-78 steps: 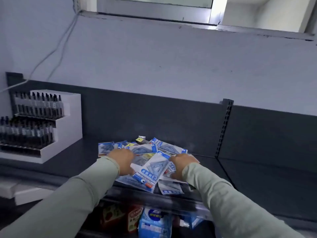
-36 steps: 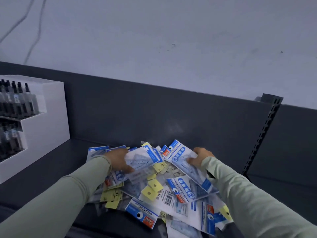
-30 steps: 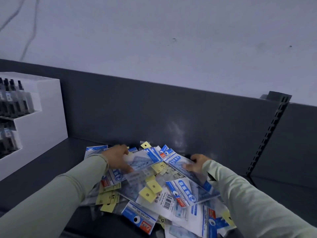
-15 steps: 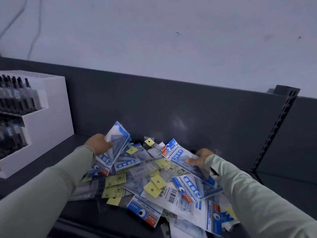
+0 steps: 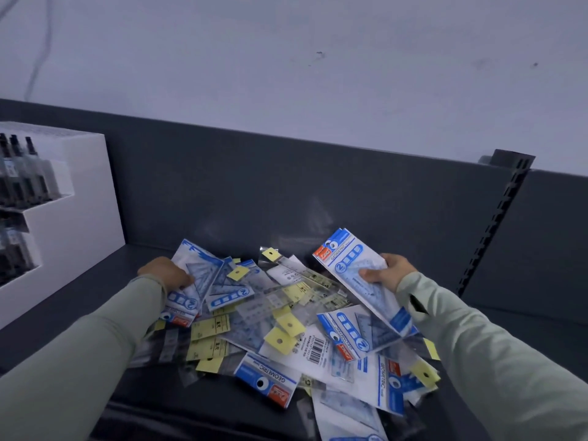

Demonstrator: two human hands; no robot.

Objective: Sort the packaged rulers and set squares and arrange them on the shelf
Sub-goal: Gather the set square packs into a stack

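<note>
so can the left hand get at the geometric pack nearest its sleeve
Probably yes: the geometric pack lies on top at the near edge of the pile, uncovered, though the left hand already grips a blue pack.

Pile (image 5: 313,346): blue-and-white set-square packets and clear sleeves, lying heaped and overlapping on the shelf.
Raised packet (image 5: 348,265): blue-and-white, printed GEOMETRIC, being held by the right grip (image 5: 386,275), tilting above the pile's right side, header pointing up and left.
Left packet (image 5: 199,278): blue-and-white, triangle showing through, being held at its edge by the left grip (image 5: 167,273).
Yellow-tagged sleeves (image 5: 211,326): clear, lying scattered through the pile's middle.
Shelf (image 5: 79,297): dark grey, carrying the pile.
</note>
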